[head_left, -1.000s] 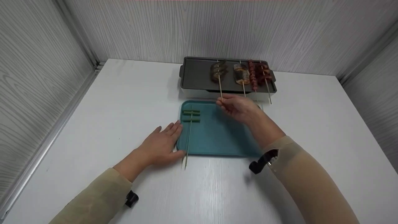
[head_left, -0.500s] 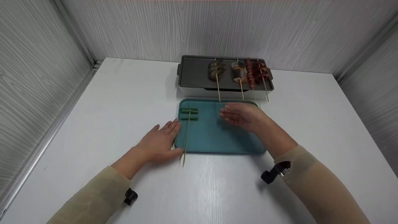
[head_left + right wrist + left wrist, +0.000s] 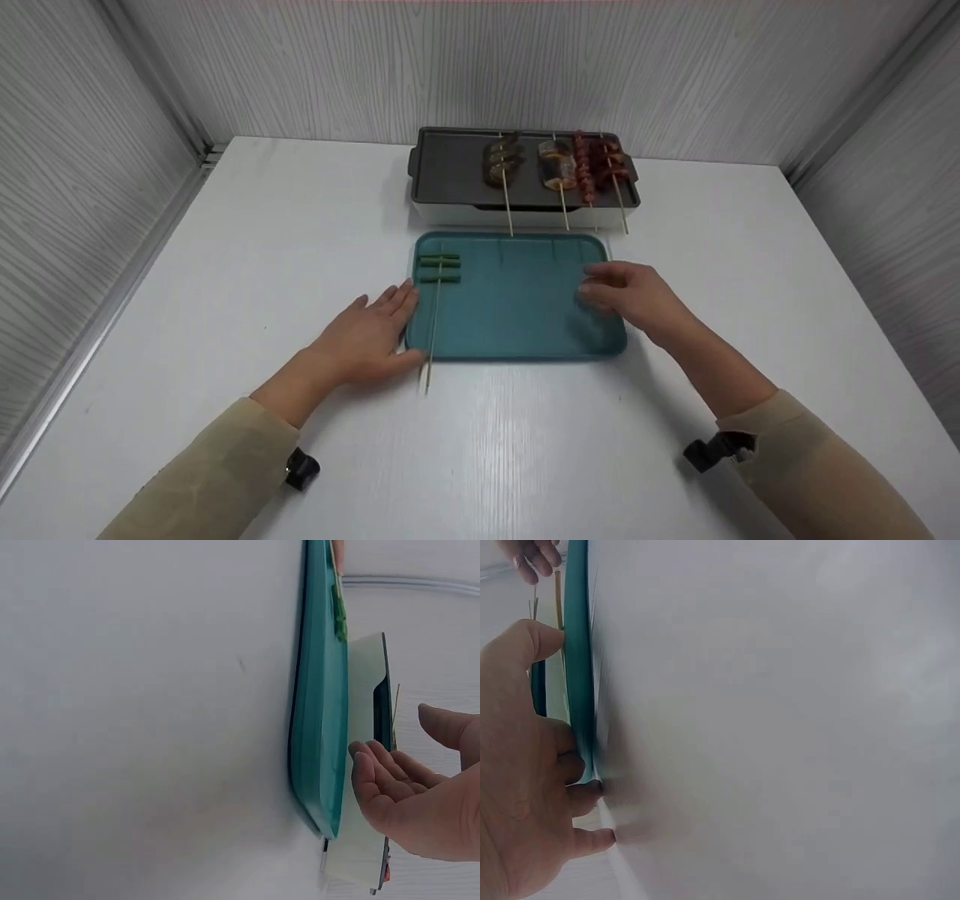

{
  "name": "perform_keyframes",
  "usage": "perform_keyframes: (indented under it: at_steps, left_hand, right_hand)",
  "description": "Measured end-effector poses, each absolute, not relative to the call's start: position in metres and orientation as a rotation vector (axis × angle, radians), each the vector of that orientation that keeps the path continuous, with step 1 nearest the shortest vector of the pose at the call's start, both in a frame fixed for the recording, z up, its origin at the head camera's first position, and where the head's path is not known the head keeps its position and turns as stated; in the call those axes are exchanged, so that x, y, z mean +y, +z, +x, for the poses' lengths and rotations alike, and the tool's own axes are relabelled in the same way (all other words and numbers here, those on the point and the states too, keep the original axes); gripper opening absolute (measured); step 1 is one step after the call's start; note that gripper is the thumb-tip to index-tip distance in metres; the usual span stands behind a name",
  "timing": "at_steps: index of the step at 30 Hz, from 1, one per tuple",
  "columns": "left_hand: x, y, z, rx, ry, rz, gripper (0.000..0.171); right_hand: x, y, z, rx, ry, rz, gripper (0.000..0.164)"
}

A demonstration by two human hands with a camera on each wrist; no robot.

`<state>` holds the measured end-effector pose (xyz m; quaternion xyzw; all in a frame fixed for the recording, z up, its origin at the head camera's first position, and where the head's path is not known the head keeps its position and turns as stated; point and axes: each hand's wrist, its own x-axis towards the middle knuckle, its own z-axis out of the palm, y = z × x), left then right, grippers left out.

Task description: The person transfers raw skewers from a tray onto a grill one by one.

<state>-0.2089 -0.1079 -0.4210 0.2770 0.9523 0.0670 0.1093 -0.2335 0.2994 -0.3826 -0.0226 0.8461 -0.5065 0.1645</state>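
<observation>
My left hand [image 3: 365, 337] rests at the left edge of a teal tray [image 3: 525, 315], its fingers extended along the rim and the thumb by the lower left corner. On the tray's left side lies a skewer of green vegetable pieces [image 3: 439, 278], its stick running past the front edge beside my thumb. My right hand [image 3: 630, 296] hovers over the right part of the tray, holding nothing. Its fingers are loosely bent, with the thumb apart from them in the right wrist view. The left wrist view shows the left fingertips [image 3: 592, 795] against the tray's side and the table.
Behind the tray stands a dark griddle [image 3: 450, 169] on a white base. On it lie a brown-green skewer [image 3: 501, 161], a skewer with a thick browned piece [image 3: 556, 165], a thin red skewer [image 3: 583, 169] and a dark red skewer [image 3: 609, 166], sticks over the front edge.
My right hand has let go of the brown-green skewer's stick on the griddle and moved back and right over the tray. My left hand has stayed at the tray's edge.
</observation>
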Motion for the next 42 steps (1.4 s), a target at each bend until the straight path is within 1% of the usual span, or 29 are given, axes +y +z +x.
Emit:
perform_keyframes:
  at_steps: [7,10,13,17,21,27,31,36,42]
  left_hand:
    - [-0.113,-0.417,-0.21,2.793,0.295,0.75,0.09]
    - [-0.113,-0.41,-0.206,2.816,0.36,0.729,0.087]
    - [-0.113,-0.401,-0.199,2.856,0.426,0.735,0.085]
    - [-0.113,-0.393,-0.187,2.911,0.55,0.726,0.081]
    - [-0.11,-0.391,-0.174,2.91,0.782,0.664,0.077]
    - [-0.101,-0.392,-0.152,2.689,1.227,0.433,0.068]
    - [-0.097,-0.386,-0.142,2.523,1.4,0.225,0.063]
    - [-0.096,-0.38,-0.138,2.242,1.585,0.044,0.063]
    - [-0.096,-0.381,-0.139,2.003,1.65,-0.04,0.068]
  right_hand:
    - [0.315,-0.388,-0.222,2.712,-1.16,-0.179,0.054]
    - [0.32,-0.392,-0.22,2.785,-1.029,-0.248,0.057]
    - [0.325,-0.396,-0.22,2.813,-0.885,-0.318,0.064]
    - [0.332,-0.401,-0.22,2.781,-0.735,-0.412,0.081]
    - [0.337,-0.405,-0.22,2.728,-0.659,-0.462,0.095]
    - [0.344,-0.414,-0.222,2.67,-0.609,-0.451,0.106]
    - [0.347,-0.418,-0.223,2.634,-0.596,-0.455,0.11]
    - [0.347,-0.417,-0.223,2.616,-0.598,-0.46,0.111]
    - [0.347,-0.417,-0.222,2.615,-0.601,-0.463,0.108]
